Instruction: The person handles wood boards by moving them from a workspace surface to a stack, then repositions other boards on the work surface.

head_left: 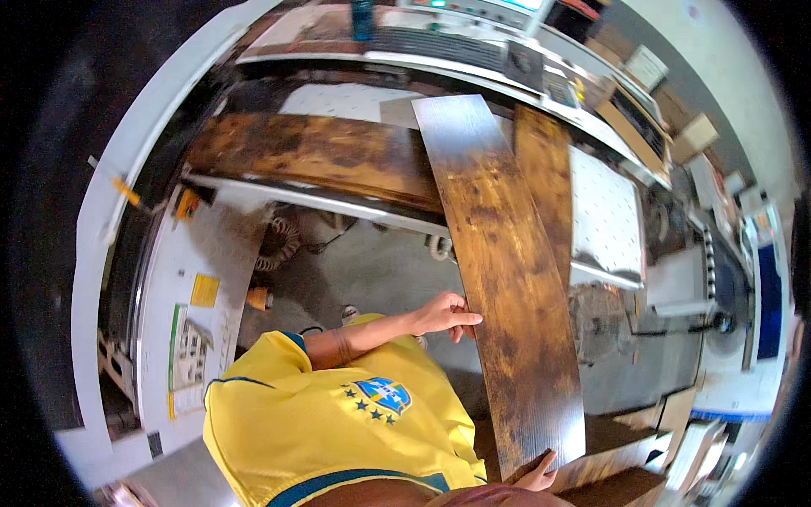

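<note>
From my remote seat I saw the left hand (446,315) resting against the left long edge of the long dark-brown wooden plank (498,279) with a mottled, stained surface; its fingers (466,319) were half curled, the tips touching the plank's edge, the thumb lying on top; it steadied the board more than it gripped it. The right hand (538,478) was at the near end of the same plank, at the bottom of the view; its fingers were wrapped under the end, the thumb pointing up along the face; most of this hand was hidden, so I could not tell how tightly it was closed.

The plank ran from the near end beside the yellow shirt (329,422) up and away, and its far end lay over the white perforated machine bed (604,211); a second brown plank (545,182) lay just beside it on the right, partly under it; a wider dark stained wooden board (312,152) lay across the bed on the left, touching the long plank's left edge.

Between the bed's front rail and the person there was open grey floor (380,270), with coiled cables (283,241) at its left; at the right lower corner stood a stack of brown boards (617,477), close to the plank's near end.
</note>
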Demonstrator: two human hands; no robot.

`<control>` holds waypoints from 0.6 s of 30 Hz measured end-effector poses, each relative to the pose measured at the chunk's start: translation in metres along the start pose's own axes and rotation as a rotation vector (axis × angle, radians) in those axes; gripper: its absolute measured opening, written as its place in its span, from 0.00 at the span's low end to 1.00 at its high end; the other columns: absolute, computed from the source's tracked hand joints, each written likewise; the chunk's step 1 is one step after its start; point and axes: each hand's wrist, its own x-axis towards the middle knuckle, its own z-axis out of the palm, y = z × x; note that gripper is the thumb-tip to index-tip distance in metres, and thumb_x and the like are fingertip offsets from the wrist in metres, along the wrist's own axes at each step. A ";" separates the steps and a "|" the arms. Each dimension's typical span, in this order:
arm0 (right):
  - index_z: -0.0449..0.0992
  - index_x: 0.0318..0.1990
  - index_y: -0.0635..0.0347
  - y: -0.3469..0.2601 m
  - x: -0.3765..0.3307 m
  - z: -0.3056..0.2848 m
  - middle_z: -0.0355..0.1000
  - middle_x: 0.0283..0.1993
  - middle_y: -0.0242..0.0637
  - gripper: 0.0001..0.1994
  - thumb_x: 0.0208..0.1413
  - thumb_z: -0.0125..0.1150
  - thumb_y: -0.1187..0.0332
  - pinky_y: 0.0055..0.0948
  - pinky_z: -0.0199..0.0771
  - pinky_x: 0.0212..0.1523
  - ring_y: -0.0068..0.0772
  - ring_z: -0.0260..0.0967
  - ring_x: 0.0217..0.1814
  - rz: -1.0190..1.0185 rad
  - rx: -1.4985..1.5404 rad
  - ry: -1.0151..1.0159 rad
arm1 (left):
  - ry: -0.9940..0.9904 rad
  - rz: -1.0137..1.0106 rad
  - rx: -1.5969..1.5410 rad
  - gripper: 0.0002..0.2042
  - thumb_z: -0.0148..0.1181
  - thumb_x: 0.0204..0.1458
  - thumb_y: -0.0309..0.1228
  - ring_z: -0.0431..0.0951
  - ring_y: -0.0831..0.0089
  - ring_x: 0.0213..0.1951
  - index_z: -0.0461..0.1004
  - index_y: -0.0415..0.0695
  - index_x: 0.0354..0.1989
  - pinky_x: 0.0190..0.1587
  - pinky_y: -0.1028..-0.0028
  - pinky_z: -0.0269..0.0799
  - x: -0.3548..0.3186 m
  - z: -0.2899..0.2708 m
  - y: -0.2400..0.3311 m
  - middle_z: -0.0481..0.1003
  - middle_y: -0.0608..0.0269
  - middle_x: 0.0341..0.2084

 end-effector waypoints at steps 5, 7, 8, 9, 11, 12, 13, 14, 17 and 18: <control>0.77 0.57 0.71 -0.025 -0.002 0.050 0.78 0.49 0.39 0.28 0.64 0.70 0.51 0.32 0.75 0.42 0.30 0.73 0.43 -0.176 0.351 -0.300 | 0.155 0.027 -0.052 0.20 0.67 0.63 0.42 0.84 0.71 0.22 0.81 0.34 0.29 0.25 0.72 0.78 -0.073 -0.053 0.011 0.85 0.48 0.27; 0.78 0.55 0.77 -0.063 -0.015 0.088 0.79 0.48 0.46 0.27 0.66 0.68 0.54 0.36 0.76 0.46 0.31 0.73 0.46 -0.290 0.197 -0.305 | 0.284 0.052 -0.090 0.20 0.68 0.62 0.42 0.84 0.70 0.22 0.81 0.34 0.28 0.24 0.71 0.79 -0.104 -0.081 0.006 0.84 0.46 0.26; 0.78 0.52 0.72 -0.075 -0.021 0.107 0.77 0.41 0.38 0.23 0.66 0.69 0.56 0.29 0.70 0.36 0.25 0.70 0.37 -0.309 0.250 -0.376 | 0.320 0.058 -0.096 0.18 0.67 0.64 0.40 0.83 0.68 0.21 0.82 0.33 0.35 0.25 0.71 0.79 -0.115 -0.097 0.001 0.85 0.46 0.29; 0.79 0.48 0.66 -0.082 -0.024 0.125 0.75 0.34 0.30 0.19 0.65 0.69 0.57 0.23 0.63 0.25 0.18 0.67 0.28 -0.325 0.302 -0.447 | 0.377 0.079 -0.123 0.18 0.67 0.63 0.41 0.83 0.69 0.21 0.82 0.33 0.33 0.24 0.71 0.78 -0.127 -0.111 -0.003 0.84 0.45 0.28; 0.78 0.52 0.78 -0.085 -0.013 0.157 0.78 0.39 0.40 0.31 0.64 0.68 0.49 0.41 0.72 0.39 0.32 0.69 0.35 -0.386 0.045 -0.434 | 0.475 0.122 -0.178 0.20 0.67 0.63 0.42 0.84 0.69 0.21 0.81 0.34 0.29 0.24 0.71 0.78 -0.146 -0.134 -0.003 0.83 0.44 0.25; 0.77 0.53 0.79 -0.087 -0.013 0.177 0.76 0.37 0.38 0.32 0.65 0.68 0.48 0.41 0.71 0.38 0.30 0.68 0.34 -0.383 0.016 -0.449 | 0.537 0.126 -0.165 0.19 0.68 0.63 0.41 0.83 0.69 0.20 0.80 0.35 0.30 0.23 0.71 0.77 -0.157 -0.145 -0.003 0.83 0.46 0.24; 0.77 0.53 0.79 -0.088 -0.017 0.198 0.75 0.35 0.36 0.33 0.65 0.67 0.47 0.40 0.70 0.37 0.29 0.67 0.32 -0.379 -0.013 -0.464 | 0.571 0.133 -0.182 0.19 0.68 0.63 0.41 0.82 0.69 0.20 0.80 0.35 0.30 0.23 0.70 0.77 -0.166 -0.157 -0.003 0.83 0.46 0.24; 0.77 0.52 0.78 -0.139 -0.069 0.209 0.73 0.31 0.33 0.30 0.66 0.67 0.49 0.35 0.68 0.36 0.27 0.67 0.31 -0.342 -0.006 -0.507 | 0.627 0.139 -0.203 0.19 0.68 0.63 0.42 0.82 0.70 0.20 0.80 0.35 0.30 0.23 0.70 0.77 -0.180 -0.171 -0.006 0.83 0.47 0.24; 0.78 0.49 0.73 -0.179 -0.123 0.240 0.71 0.27 0.30 0.23 0.67 0.68 0.55 0.30 0.64 0.30 0.22 0.64 0.28 -0.390 0.135 -0.693 | 0.750 0.150 -0.165 0.19 0.67 0.64 0.42 0.82 0.71 0.20 0.79 0.36 0.32 0.23 0.70 0.77 -0.213 -0.204 0.005 0.83 0.50 0.24; 0.79 0.46 0.69 -0.178 -0.131 0.262 0.72 0.28 0.29 0.16 0.67 0.68 0.61 0.26 0.62 0.26 0.19 0.63 0.25 -0.497 0.196 -0.637 | 0.789 0.207 -0.117 0.19 0.66 0.64 0.43 0.82 0.71 0.21 0.79 0.37 0.32 0.24 0.70 0.78 -0.222 -0.217 0.004 0.83 0.49 0.25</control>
